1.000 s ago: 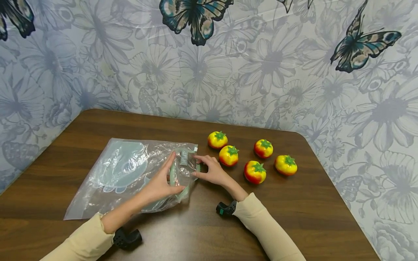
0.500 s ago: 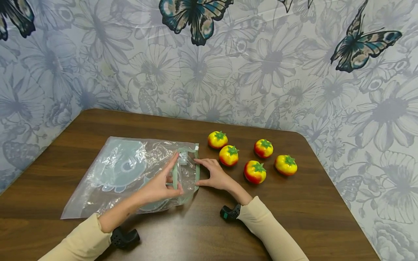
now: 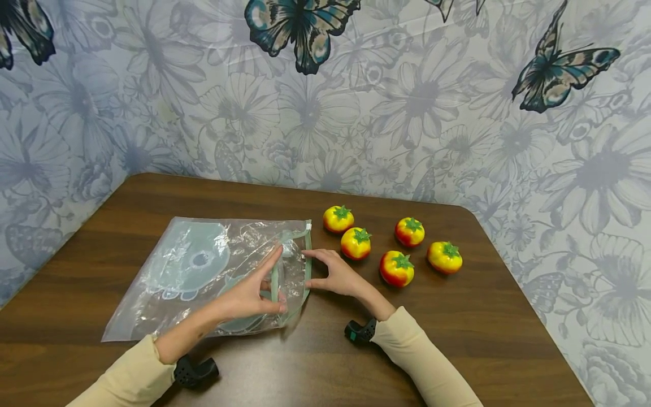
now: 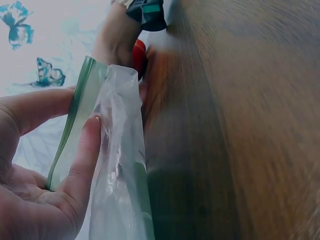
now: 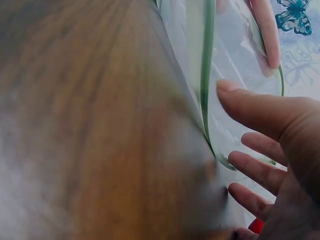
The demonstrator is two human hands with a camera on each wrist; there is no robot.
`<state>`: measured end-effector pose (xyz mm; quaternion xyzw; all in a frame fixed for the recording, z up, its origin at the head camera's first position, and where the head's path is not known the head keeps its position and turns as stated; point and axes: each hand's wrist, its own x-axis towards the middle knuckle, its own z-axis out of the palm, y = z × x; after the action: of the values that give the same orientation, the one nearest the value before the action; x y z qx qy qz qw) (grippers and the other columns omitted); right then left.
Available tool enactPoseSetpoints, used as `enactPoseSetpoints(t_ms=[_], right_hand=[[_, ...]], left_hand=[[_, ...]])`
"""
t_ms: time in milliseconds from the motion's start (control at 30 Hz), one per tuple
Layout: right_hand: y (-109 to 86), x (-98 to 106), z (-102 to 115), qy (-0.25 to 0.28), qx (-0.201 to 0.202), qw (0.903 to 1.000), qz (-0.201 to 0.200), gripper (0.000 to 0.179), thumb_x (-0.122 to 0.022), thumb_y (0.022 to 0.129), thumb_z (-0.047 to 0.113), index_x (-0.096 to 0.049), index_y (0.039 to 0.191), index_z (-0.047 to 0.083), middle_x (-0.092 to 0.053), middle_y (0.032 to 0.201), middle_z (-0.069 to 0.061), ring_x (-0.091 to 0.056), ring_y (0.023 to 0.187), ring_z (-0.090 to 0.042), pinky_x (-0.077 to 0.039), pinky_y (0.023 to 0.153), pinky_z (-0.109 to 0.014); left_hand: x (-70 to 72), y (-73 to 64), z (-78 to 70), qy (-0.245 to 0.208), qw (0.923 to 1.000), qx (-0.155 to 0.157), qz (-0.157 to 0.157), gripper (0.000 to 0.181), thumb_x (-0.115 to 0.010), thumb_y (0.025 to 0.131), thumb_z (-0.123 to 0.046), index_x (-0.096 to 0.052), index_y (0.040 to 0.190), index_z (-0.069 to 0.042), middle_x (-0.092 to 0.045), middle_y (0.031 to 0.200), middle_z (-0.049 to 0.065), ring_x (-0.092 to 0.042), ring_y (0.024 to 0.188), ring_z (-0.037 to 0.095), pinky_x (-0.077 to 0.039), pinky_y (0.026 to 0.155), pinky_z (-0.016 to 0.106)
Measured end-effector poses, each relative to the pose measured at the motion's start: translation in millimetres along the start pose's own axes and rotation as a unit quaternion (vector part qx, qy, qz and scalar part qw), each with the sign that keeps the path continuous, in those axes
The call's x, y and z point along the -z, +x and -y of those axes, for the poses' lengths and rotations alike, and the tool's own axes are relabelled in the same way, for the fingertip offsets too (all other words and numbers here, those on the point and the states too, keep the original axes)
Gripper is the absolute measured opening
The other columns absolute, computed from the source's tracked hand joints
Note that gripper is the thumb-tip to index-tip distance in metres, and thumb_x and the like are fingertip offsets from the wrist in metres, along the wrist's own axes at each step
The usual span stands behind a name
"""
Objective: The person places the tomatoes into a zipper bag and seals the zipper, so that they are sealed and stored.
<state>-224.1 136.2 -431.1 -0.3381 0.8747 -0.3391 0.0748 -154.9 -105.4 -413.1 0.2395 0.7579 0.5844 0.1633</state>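
A clear plastic zip bag (image 3: 198, 260) with a pale blue cartoon print lies flat on the table, its green-edged mouth facing right and gaping. My left hand (image 3: 251, 294) reaches over the bag, thumb and fingers spread wide at the upper green edge (image 4: 75, 120). In the left wrist view, that edge runs between the forefinger and the thumb. My right hand (image 3: 335, 274) is at the right end of the mouth, its fingertips by the lower green edge (image 5: 206, 65). Its fingers are parted and relaxed, with nothing gripped between them.
Several red and yellow toy tomatoes (image 3: 398, 269) with green leafy tops stand on the brown wooden table (image 3: 488, 316), right of the bag. A wall cloth (image 3: 325, 124) with flowers and butterflies hangs behind the table's far edge.
My right hand has shifted a little right and towards me along the bag's mouth. My left hand has edged right with the upper green edge. The tomatoes have stayed put.
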Motion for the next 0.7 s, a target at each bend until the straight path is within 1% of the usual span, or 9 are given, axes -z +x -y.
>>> enactPoseSetpoints(t_ms=[67,133,233,433,567,700], right_hand=[[-0.6,0.0,-0.9,0.001,0.002,1.0,0.001,0.065,-0.074,0.082,0.026,-0.046,0.138,0.011,-0.047,0.135,-0.008,-0.038,0.12,-0.026,-0.032,0.099,-0.043],[-0.8,0.1,-1.9,0.003,0.003,1.0,0.002,0.063,-0.073,0.083,0.026,-0.046,0.138,0.012,-0.046,0.135,-0.008,-0.039,0.121,-0.026,-0.032,0.1,-0.043],[-0.6,0.8,-2.1,0.008,0.004,1.0,0.005,0.063,-0.072,0.084,0.026,-0.045,0.139,0.012,-0.046,0.136,-0.008,-0.038,0.122,-0.026,-0.031,0.101,-0.043],[0.1,2.4,-0.7,0.017,0.012,0.9997,0.011,0.063,-0.073,0.083,0.024,-0.045,0.138,0.009,-0.046,0.136,-0.008,-0.038,0.125,-0.024,-0.028,0.103,-0.041],[-0.1,1.8,-1.4,0.024,0.023,0.9994,0.009,0.063,-0.073,0.083,0.022,-0.045,0.137,0.006,-0.048,0.135,-0.008,-0.04,0.125,-0.023,-0.028,0.104,-0.039],[-1.1,0.7,-2.7,0.025,0.026,0.9993,0.009,0.066,-0.075,0.081,0.022,-0.045,0.137,0.004,-0.049,0.134,-0.009,-0.041,0.124,-0.023,-0.029,0.103,-0.04]], left_hand=[[-0.7,0.5,0.4,-0.003,1.0,0.0,0.002,0.114,-0.077,0.071,0.002,0.004,0.151,-0.014,0.015,0.154,0.009,-0.051,0.1,0.036,-0.052,0.069,0.038],[-1.0,0.8,0.5,-0.013,0.9999,-0.001,0.005,0.114,-0.075,0.071,0.005,0.003,0.151,-0.014,0.014,0.154,0.006,-0.051,0.098,0.034,-0.053,0.068,0.038],[-0.7,0.5,0.0,-0.017,0.9998,-0.002,0.008,0.113,-0.075,0.071,0.007,0.002,0.151,-0.015,0.013,0.154,0.004,-0.05,0.099,0.033,-0.053,0.068,0.038],[1.6,-0.6,-0.7,-0.028,0.9995,0.003,0.012,0.111,-0.074,0.073,0.006,0.002,0.151,-0.013,0.013,0.154,0.007,-0.051,0.097,0.032,-0.053,0.066,0.037],[3.2,-0.5,-1.2,-0.035,0.9993,0.0,0.017,0.109,-0.073,0.074,0.006,0.002,0.151,-0.012,0.013,0.154,0.007,-0.053,0.087,0.027,-0.053,0.062,0.034],[3.8,-0.8,-1.6,-0.036,0.9991,-0.005,0.021,0.109,-0.073,0.075,0.006,0.002,0.151,-0.013,0.014,0.154,0.01,-0.054,0.08,0.024,-0.052,0.059,0.031]])
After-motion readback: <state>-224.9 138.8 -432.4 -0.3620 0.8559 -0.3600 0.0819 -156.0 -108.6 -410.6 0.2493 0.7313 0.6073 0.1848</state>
